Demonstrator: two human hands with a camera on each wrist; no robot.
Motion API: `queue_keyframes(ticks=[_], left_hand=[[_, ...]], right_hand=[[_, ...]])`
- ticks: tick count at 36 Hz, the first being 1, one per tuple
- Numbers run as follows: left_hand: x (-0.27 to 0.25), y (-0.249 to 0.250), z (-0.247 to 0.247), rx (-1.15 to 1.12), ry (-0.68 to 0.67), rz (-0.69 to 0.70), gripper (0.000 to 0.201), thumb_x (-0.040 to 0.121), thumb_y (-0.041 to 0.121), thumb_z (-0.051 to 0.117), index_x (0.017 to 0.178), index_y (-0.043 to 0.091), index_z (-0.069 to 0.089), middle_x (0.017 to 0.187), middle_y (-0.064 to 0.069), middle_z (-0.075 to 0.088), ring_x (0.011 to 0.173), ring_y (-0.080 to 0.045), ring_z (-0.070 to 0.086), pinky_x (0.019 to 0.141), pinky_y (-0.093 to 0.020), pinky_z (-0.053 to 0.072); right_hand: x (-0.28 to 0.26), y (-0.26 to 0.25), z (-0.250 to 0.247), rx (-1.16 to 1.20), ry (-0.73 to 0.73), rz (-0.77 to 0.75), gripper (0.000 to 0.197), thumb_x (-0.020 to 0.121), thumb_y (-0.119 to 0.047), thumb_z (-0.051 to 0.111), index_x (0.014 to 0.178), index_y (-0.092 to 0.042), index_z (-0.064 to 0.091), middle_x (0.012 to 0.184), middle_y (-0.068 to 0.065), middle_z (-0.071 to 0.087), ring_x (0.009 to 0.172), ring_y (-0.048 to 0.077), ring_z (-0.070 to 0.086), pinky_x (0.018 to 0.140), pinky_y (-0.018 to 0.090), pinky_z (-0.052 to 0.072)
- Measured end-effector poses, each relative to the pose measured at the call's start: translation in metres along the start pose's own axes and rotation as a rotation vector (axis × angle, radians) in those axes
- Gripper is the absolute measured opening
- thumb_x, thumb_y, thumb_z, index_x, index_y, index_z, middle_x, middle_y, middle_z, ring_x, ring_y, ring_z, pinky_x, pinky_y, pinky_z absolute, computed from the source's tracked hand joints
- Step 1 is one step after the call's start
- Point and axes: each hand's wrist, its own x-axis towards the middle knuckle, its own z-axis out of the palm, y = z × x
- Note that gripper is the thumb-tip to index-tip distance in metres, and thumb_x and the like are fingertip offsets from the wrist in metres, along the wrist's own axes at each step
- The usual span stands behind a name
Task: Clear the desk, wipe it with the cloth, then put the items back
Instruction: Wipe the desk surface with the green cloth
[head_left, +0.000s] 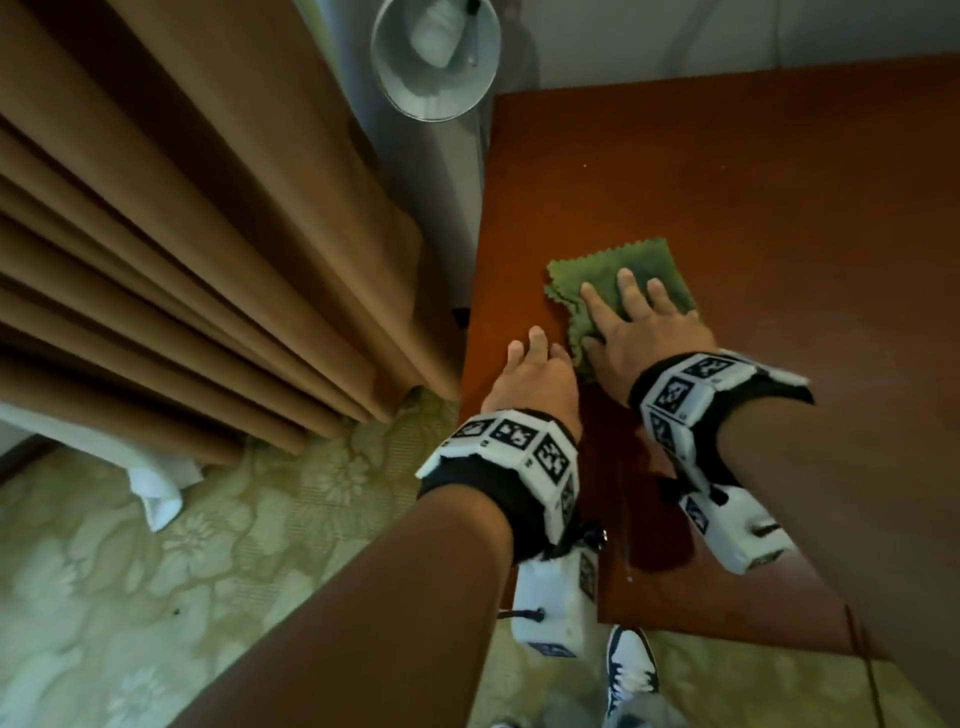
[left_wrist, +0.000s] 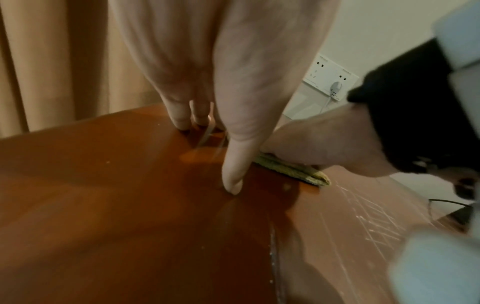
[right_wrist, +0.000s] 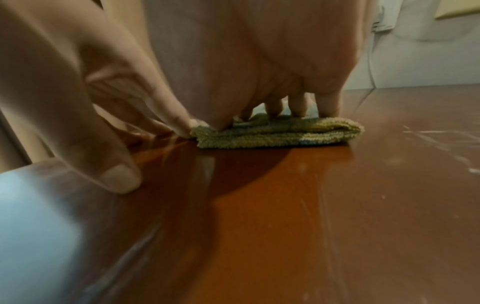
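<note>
A folded green cloth (head_left: 623, 283) lies on the red-brown desk (head_left: 779, 208) near its left edge. My right hand (head_left: 631, 322) presses flat on the cloth with straight, spread fingers; the right wrist view shows the fingertips (right_wrist: 298, 107) on top of the folded cloth (right_wrist: 280, 133). My left hand (head_left: 530, 364) rests with straight fingers on the bare desk just left of the cloth; in the left wrist view its thumb (left_wrist: 233, 176) touches the wood (left_wrist: 103, 205) beside the cloth (left_wrist: 291, 170).
Brown curtains (head_left: 182, 234) hang left of the desk. A grey bin (head_left: 436, 57) holding a white thing stands on the floor behind the desk's left corner. A wall socket with a plug (left_wrist: 335, 82) is behind. A dark cable (left_wrist: 441, 202) lies at the desk's right.
</note>
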Motion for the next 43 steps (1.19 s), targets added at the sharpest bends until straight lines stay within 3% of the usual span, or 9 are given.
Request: queue_keyframes(ticks=[6, 10, 14, 22, 26, 31, 35, 40, 43], left_hand=[[-0.004, 0.003, -0.005, 0.16, 0.003, -0.039, 0.067, 0.089, 0.023, 0.067, 0.147, 0.015, 0.034, 0.157, -0.008, 0.008, 0.139, -0.034, 0.021, 0.104, -0.046, 0.037], [-0.025, 0.015, 0.011, 0.202, -0.009, -0.023, 0.069, 0.091, 0.004, 0.056, 0.152, 0.013, 0.024, 0.158, -0.006, 0.006, 0.142, -0.032, 0.018, 0.105, -0.043, 0.035], [-0.037, 0.016, 0.024, 0.24, 0.013, 0.002, 0.071, 0.091, 0.002, 0.055, 0.152, 0.011, 0.018, 0.157, -0.006, 0.007, 0.14, -0.032, 0.021, 0.102, -0.042, 0.038], [-0.038, 0.022, 0.029, 0.141, 0.025, -0.002, 0.076, 0.092, 0.004, 0.056, 0.154, 0.011, 0.013, 0.161, -0.003, -0.004, 0.145, -0.031, 0.009, 0.109, -0.047, 0.034], [-0.037, 0.017, 0.026, 0.065, 0.01, -0.017, 0.062, 0.095, 0.005, 0.05, 0.151, 0.017, 0.027, 0.161, -0.001, -0.003, 0.147, -0.03, 0.005, 0.11, -0.054, 0.032], [-0.032, 0.008, 0.015, 0.069, -0.031, 0.035, 0.062, 0.095, 0.004, 0.051, 0.151, 0.017, 0.029, 0.162, -0.003, -0.004, 0.148, -0.03, 0.003, 0.112, -0.046, 0.027], [-0.036, 0.004, 0.019, 0.108, -0.022, 0.068, 0.058, 0.098, 0.009, 0.048, 0.151, 0.017, 0.027, 0.163, -0.005, -0.002, 0.148, -0.031, 0.004, 0.113, -0.045, 0.026], [-0.045, -0.007, 0.024, 0.283, 0.049, 0.131, 0.056, 0.1, 0.01, 0.046, 0.151, 0.013, 0.026, 0.158, -0.006, 0.014, 0.139, -0.032, 0.027, 0.107, -0.044, 0.035], [-0.055, -0.011, 0.032, 0.378, 0.058, 0.149, 0.061, 0.098, 0.007, 0.05, 0.152, 0.012, 0.022, 0.155, -0.008, 0.018, 0.137, -0.031, 0.03, 0.105, -0.042, 0.037]], right_hand=[[-0.05, -0.001, 0.039, 0.083, -0.006, -0.018, 0.059, 0.102, -0.046, 0.022, 0.15, -0.04, -0.013, 0.159, -0.003, -0.022, 0.147, 0.026, -0.013, 0.116, 0.054, 0.007], [-0.098, 0.007, 0.075, 0.117, 0.02, 0.036, 0.059, 0.102, -0.044, 0.021, 0.15, -0.04, -0.014, 0.158, -0.003, -0.023, 0.147, 0.027, -0.013, 0.116, 0.055, 0.008], [-0.127, 0.005, 0.097, 0.113, 0.024, 0.034, 0.06, 0.102, -0.045, 0.021, 0.15, -0.039, -0.014, 0.158, -0.002, -0.023, 0.147, 0.027, -0.014, 0.116, 0.056, 0.009], [-0.115, 0.011, 0.085, 0.065, 0.019, 0.033, 0.059, 0.102, -0.047, 0.018, 0.149, -0.041, -0.017, 0.157, -0.004, -0.025, 0.147, 0.026, -0.014, 0.116, 0.053, 0.014], [-0.072, 0.002, 0.057, 0.028, 0.018, 0.018, 0.064, 0.102, -0.046, 0.024, 0.149, -0.039, -0.018, 0.158, -0.002, -0.025, 0.147, 0.028, -0.014, 0.116, 0.054, 0.013], [-0.05, -0.005, 0.046, -0.002, 0.032, -0.016, 0.069, 0.101, -0.045, 0.032, 0.149, -0.04, -0.017, 0.158, -0.002, -0.023, 0.147, 0.028, -0.011, 0.116, 0.054, 0.014], [-0.065, -0.012, 0.056, 0.029, 0.041, 0.0, 0.066, 0.1, -0.047, 0.028, 0.15, -0.039, -0.014, 0.159, -0.001, -0.021, 0.147, 0.029, -0.01, 0.116, 0.055, 0.01], [-0.119, -0.02, 0.094, 0.062, 0.056, 0.011, 0.059, 0.101, -0.047, 0.018, 0.151, -0.036, -0.012, 0.159, -0.002, -0.021, 0.147, 0.027, -0.011, 0.116, 0.054, 0.01], [-0.15, -0.024, 0.117, 0.11, 0.048, 0.044, 0.059, 0.102, -0.046, 0.019, 0.15, -0.038, -0.014, 0.159, -0.002, -0.022, 0.147, 0.027, -0.012, 0.116, 0.054, 0.01]])
